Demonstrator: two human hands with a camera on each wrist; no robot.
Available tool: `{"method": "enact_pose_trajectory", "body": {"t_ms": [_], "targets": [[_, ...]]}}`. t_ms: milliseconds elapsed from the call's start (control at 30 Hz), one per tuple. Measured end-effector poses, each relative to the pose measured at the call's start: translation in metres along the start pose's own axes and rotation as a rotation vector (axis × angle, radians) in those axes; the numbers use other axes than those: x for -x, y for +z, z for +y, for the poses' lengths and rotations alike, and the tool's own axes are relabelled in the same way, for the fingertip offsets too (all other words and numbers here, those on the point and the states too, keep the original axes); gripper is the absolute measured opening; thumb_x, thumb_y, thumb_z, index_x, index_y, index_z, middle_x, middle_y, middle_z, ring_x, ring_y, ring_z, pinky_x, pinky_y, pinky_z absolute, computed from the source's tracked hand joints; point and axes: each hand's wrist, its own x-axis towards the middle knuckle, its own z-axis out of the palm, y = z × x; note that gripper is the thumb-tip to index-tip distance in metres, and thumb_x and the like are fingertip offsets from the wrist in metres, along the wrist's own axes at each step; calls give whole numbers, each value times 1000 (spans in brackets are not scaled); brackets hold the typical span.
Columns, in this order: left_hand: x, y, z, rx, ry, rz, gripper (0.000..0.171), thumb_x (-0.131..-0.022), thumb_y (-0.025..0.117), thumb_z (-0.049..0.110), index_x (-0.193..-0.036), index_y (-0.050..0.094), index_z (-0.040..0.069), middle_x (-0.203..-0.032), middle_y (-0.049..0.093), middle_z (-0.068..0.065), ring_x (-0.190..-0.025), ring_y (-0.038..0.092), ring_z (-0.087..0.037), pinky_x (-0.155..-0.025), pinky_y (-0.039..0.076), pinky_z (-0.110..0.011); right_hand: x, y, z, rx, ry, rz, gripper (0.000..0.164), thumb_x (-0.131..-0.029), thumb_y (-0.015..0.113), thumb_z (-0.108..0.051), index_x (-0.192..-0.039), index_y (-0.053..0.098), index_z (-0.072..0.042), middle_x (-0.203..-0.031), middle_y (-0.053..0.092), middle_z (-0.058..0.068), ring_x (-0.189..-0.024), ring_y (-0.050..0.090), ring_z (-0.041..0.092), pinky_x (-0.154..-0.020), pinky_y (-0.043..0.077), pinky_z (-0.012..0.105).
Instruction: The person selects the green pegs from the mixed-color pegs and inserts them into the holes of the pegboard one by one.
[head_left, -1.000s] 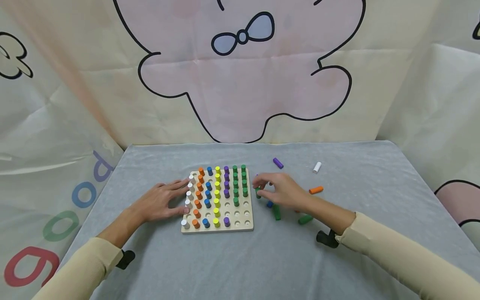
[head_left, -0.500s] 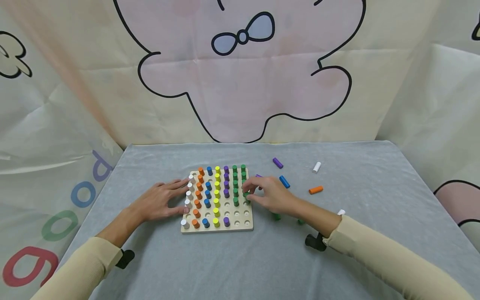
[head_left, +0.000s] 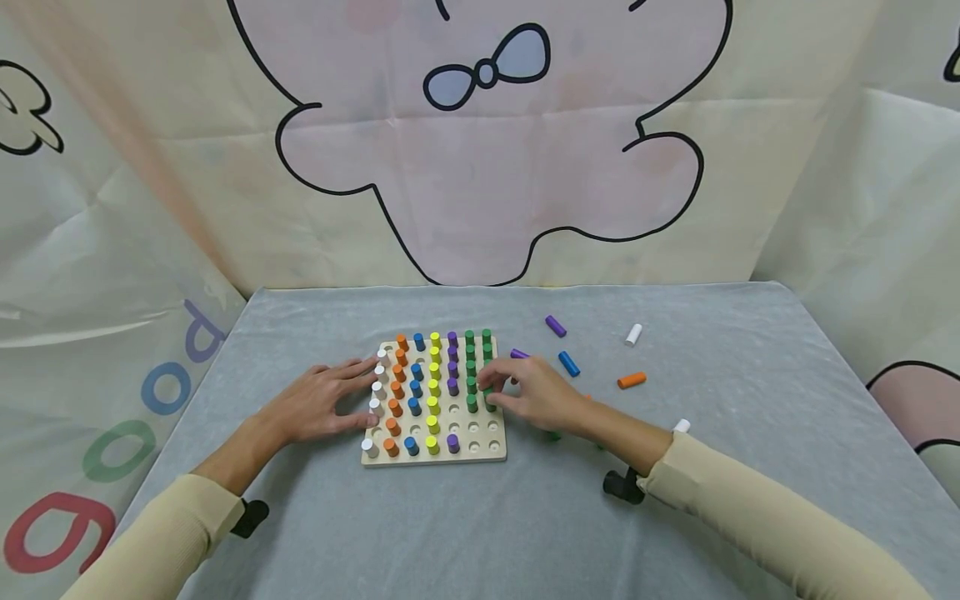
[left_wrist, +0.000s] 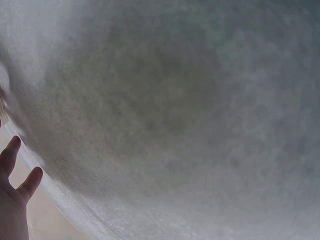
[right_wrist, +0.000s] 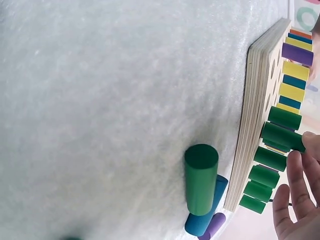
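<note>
A wooden pegboard (head_left: 462,450) lies on the table with upright pegs in columns of white, orange, blue, yellow, purple and green. My right hand (head_left: 542,390) is over its right edge and pinches the top of a green peg (right_wrist: 281,136), which stands at the near end of the rightmost green column. Its fingers partly cover that column in the head view. My left hand (head_left: 318,406) rests with extended fingers at the board's left edge, by the white pegs. Spread fingers of the left hand (left_wrist: 12,200) show in the left wrist view's corner.
Loose pegs lie right of the board: purple (head_left: 556,326), blue (head_left: 568,363), white (head_left: 633,334) and orange (head_left: 632,380). A loose green peg (right_wrist: 201,180) lies near the board's side, over a blue one (right_wrist: 207,212). A grey cloth covers the table (head_left: 420,533).
My right hand has moved left from beside the board, bringing the green peg into the rightmost column. A blue peg it covered now shows. The left hand has stayed put.
</note>
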Motion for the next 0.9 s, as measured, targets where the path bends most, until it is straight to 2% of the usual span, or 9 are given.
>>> {"method": "enact_pose_trajectory", "body": {"t_ms": [700,900], "targets": [[-1,0,1,-3,-6,-4,80,-90,57,65,-148,48,12,-159,35,-9,-143,36,-37,-101,38,-64,3,3,5,20,7,-40,26,-87,75,-3,-112,69,-8,-101,71,0,-89,62,7,-82,54,35],[0,1,1,-5,-9,2,80,-89,57,66,-148,49,12,-158,36,-8,-143,37,-37,-101,38,-64,7,-4,4,26,25,-61,27,-88,74,-5,-115,69,-9,-106,71,1,-90,62,7,-81,54,35]]}}
